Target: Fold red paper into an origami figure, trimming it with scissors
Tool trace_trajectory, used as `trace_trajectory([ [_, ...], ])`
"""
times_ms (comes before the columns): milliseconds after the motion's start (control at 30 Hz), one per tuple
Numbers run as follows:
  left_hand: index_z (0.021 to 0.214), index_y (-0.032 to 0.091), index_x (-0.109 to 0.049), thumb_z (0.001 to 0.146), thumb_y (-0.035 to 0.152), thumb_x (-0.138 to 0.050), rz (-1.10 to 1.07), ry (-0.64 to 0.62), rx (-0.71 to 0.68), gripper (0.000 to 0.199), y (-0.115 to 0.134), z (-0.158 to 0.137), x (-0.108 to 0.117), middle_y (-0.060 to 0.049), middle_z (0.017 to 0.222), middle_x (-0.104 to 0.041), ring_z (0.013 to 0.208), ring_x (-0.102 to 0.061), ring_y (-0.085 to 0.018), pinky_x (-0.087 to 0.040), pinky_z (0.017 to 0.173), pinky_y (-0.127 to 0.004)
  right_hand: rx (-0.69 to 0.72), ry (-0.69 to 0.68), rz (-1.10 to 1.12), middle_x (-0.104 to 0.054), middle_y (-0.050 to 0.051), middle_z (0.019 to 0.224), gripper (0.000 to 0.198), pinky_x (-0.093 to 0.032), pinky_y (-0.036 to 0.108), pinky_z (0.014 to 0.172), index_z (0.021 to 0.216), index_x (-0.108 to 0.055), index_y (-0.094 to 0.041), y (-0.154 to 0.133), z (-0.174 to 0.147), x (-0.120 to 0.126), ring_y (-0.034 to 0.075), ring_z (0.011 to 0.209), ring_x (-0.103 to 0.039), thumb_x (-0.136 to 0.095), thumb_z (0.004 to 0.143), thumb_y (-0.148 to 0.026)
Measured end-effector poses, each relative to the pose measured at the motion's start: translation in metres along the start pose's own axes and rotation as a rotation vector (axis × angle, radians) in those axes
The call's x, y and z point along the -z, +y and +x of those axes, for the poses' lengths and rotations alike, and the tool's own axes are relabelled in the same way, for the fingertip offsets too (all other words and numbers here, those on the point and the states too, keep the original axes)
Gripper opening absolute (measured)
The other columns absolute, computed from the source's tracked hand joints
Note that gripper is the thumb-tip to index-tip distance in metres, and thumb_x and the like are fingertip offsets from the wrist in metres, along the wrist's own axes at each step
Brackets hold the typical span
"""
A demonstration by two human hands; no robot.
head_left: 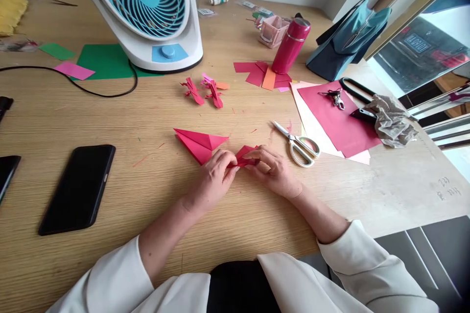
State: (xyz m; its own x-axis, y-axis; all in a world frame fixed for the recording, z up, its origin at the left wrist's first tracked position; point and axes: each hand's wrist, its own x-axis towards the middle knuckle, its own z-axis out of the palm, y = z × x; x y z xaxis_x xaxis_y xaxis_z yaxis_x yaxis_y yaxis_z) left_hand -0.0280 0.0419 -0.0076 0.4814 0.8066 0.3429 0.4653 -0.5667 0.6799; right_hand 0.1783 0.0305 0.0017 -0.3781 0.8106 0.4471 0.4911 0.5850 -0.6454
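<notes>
Between my two hands is a small piece of folded red paper (244, 153), partly hidden by the fingers. My left hand (216, 176) pinches its left end, thumb and fingertips pressed together. From the other side my right hand (273, 171) grips the right end, fingers curled over it. Just beyond my left hand lies a larger red folded paper (198, 143), pointed at the left with creases along it. White-handled scissors (298, 144) rest on the table to the right of my right hand, blades pointing away to the left.
Small red folded paper figures (193, 92) lie farther back. A fan (147, 10) stands at the back left, and a black phone (79, 188) lies left. Red paper scraps (254, 74), a pink bottle (291, 46), red sheets (338, 122) and a blue bag (347, 39) occupy the right.
</notes>
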Motion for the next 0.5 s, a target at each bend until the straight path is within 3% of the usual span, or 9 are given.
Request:
trace_trajectory([
  [100, 0.087, 0.019, -0.054, 0.093, 0.013, -0.056, -0.081, 0.056, 0.05, 0.009, 0.004, 0.0, 0.002, -0.002, 0.088, -0.06, 0.085, -0.059, -0.016, -0.048, 0.078, -0.028, -0.042, 0.084, -0.016, -0.065, 0.008, 0.098, 0.018, -0.051, 0.037, 0.079, 0.112, -0.062, -0.022, -0.002, 0.0, 0.003, 0.021, 0.089, -0.06, -0.062, 0.094, -0.025],
  [167, 0.084, 0.019, -0.055, 0.092, 0.016, -0.059, -0.152, 0.083, 0.131, 0.009, 0.007, -0.001, 0.003, -0.001, 0.081, -0.06, 0.077, -0.059, -0.014, -0.047, 0.072, -0.026, -0.176, 0.203, 0.018, -0.062, 0.01, 0.109, 0.031, -0.051, 0.039, 0.082, 0.117, -0.059, -0.023, -0.002, 0.0, 0.002, 0.023, 0.099, -0.058, -0.069, 0.089, -0.032],
  [233, 0.083, 0.019, -0.056, 0.091, 0.019, -0.06, -0.266, 0.089, 0.238, 0.009, 0.009, -0.003, 0.002, 0.001, 0.076, -0.061, 0.068, -0.06, -0.012, -0.047, 0.065, -0.023, -0.358, 0.278, 0.193, -0.061, 0.01, 0.112, 0.045, -0.052, 0.036, 0.078, 0.119, -0.055, -0.024, 0.0, 0.001, -0.001, 0.023, 0.099, -0.059, -0.075, 0.083, -0.042],
  [367, 0.084, 0.019, -0.051, 0.09, 0.024, -0.061, -0.486, 0.104, 0.423, 0.012, 0.011, -0.006, -0.001, 0.003, 0.069, -0.062, 0.061, -0.064, -0.011, -0.048, 0.06, -0.021, -0.58, 0.221, 0.683, -0.064, 0.002, 0.091, 0.06, -0.052, 0.032, 0.073, 0.119, -0.046, -0.025, 0.003, 0.002, -0.011, 0.018, 0.083, -0.063, -0.08, 0.076, -0.05],
  [500, 0.09, 0.021, -0.043, 0.09, 0.027, -0.061, -0.643, 0.121, 0.505, 0.019, 0.013, -0.007, -0.006, 0.001, 0.075, -0.071, 0.059, -0.067, -0.011, -0.051, 0.061, -0.022, -0.651, 0.215, 0.823, -0.064, -0.002, 0.082, 0.079, -0.05, 0.029, 0.069, 0.13, -0.038, -0.027, -0.002, 0.002, -0.016, 0.016, 0.075, -0.062, -0.086, 0.07, -0.042],
])
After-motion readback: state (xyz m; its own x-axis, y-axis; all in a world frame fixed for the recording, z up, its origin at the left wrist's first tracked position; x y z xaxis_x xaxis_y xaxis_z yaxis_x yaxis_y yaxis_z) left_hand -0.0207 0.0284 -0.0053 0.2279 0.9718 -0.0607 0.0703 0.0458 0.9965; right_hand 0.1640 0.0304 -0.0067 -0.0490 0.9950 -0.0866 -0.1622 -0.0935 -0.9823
